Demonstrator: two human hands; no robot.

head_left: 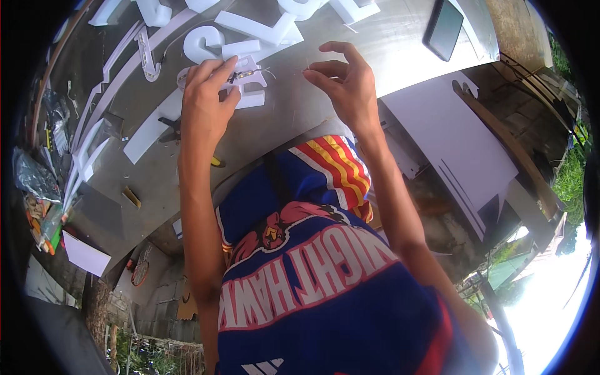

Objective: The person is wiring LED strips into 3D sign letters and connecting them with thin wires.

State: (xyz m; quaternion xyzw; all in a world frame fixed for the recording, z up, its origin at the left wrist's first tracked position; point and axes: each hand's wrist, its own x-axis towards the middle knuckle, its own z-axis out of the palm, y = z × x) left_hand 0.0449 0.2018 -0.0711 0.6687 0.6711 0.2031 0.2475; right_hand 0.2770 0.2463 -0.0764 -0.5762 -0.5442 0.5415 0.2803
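Note:
My left hand (207, 94) rests at the left side of a small white letter-shaped piece (255, 64), its fingers on top and the thumb at the near side, steadying it. A short LED strip (244, 75) with thin wires lies on that piece. To the right, my right hand (349, 78) is raised above the metal table, thumb and a fingertip pinched together. Something very thin, perhaps a wire end, seems to show at the fingertips, too small to make out. Other white letters (262, 28) lie just beyond the piece.
A dark phone (444, 30) lies at the far right of the metal table (300, 106). A black-handled tool (169, 124) sits on a white strip (150, 134) left of my forearm. Plastic bags (37, 175) crowd the left edge. White sheets (447, 144) stand right of the table.

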